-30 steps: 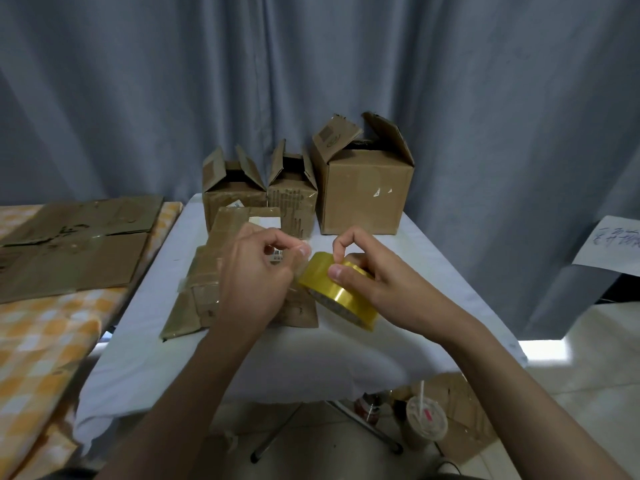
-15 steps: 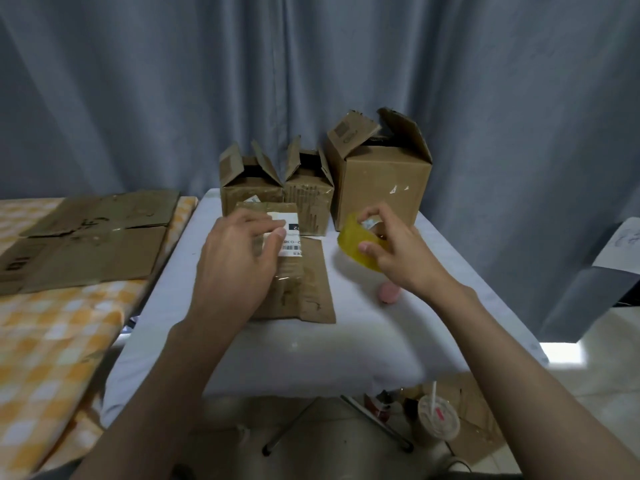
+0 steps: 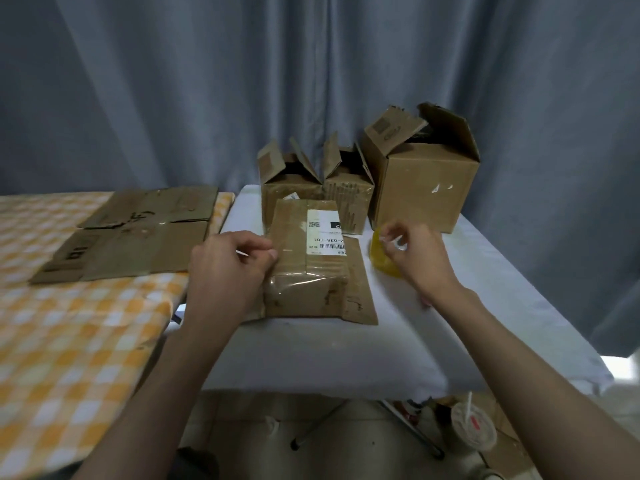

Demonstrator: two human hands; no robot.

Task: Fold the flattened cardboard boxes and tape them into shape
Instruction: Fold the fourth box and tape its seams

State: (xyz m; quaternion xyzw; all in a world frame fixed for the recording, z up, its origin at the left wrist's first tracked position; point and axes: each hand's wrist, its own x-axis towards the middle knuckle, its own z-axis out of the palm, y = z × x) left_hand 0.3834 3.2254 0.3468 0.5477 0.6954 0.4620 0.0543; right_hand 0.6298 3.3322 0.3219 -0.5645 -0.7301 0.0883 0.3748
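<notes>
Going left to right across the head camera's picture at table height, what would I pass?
Checked cloth → flat cardboard sheets → left hand → flattened box with a label → yellow tape roll → right hand.

Both your forearms reach forward over the near edge of the table. Your left hand point(image 3: 227, 271) is knuckles-up with fingers curled, thumb and forefinger pinched together. Your right hand point(image 3: 417, 259) sits toward the right edge, fingers curled, fingertips point(image 3: 388, 239) pinching.
</notes>
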